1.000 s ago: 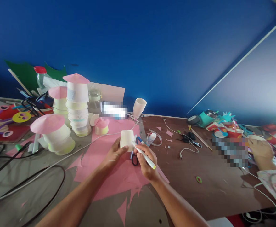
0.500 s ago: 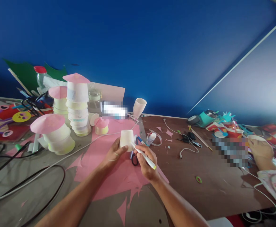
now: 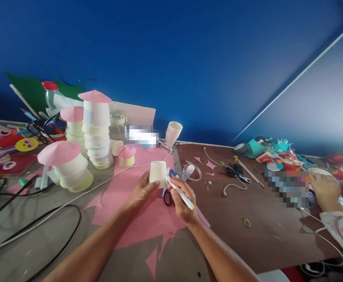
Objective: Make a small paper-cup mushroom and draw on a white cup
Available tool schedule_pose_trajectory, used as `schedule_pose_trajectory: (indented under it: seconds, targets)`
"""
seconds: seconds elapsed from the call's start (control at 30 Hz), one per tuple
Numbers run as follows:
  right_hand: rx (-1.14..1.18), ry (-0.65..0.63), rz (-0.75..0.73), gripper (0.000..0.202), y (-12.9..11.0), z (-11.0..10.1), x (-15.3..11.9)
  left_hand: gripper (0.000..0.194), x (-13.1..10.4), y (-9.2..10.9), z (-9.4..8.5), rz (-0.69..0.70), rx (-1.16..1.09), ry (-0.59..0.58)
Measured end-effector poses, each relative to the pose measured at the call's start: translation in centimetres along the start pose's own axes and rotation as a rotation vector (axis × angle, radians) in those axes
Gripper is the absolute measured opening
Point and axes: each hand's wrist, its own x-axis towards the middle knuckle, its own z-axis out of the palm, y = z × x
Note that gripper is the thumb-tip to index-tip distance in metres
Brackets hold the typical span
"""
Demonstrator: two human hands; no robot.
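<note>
A white paper cup (image 3: 158,172), mouth down, is gripped in my left hand (image 3: 144,188), with the thumb across its lower front. My right hand (image 3: 183,199) is closed around a white marker (image 3: 184,196) with a yellow-green end; its tip points at the cup's right side. Whether the tip touches the cup I cannot tell. Beneath both hands lies a sheet of pink paper (image 3: 130,219) with cut edges. Dark-handled scissors (image 3: 167,198) rest partly hidden behind my right hand, and a small white bottle (image 3: 188,171) is just beyond it.
On the left stand stacked-cup towers (image 3: 96,129) and a shorter one (image 3: 64,164) with pink cone roofs. A white cable (image 3: 101,185) crosses the table. Keys (image 3: 236,170) lie on the right, a tilted cup (image 3: 173,133) at the back. Another person's hand (image 3: 325,188) is at far right.
The marker tip has shifted very slightly beside the cup. My left hand and the cup stay almost in place.
</note>
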Motion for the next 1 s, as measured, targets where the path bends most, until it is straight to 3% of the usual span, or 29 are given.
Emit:
schedule_pose_trajectory:
  seconds: [0.47, 1.0]
  targets:
    - [0.028, -0.017, -0.025, 0.017, -0.12, -0.18, -0.04, 0.048, 0.12, -0.15, -0.07, -0.013, -0.029, 0.049]
    - [0.021, 0.047, -0.035, 0.020, 0.20, 0.19, 0.32, 0.048, 0.09, -0.13, -0.07, 0.009, 0.003, -0.002]
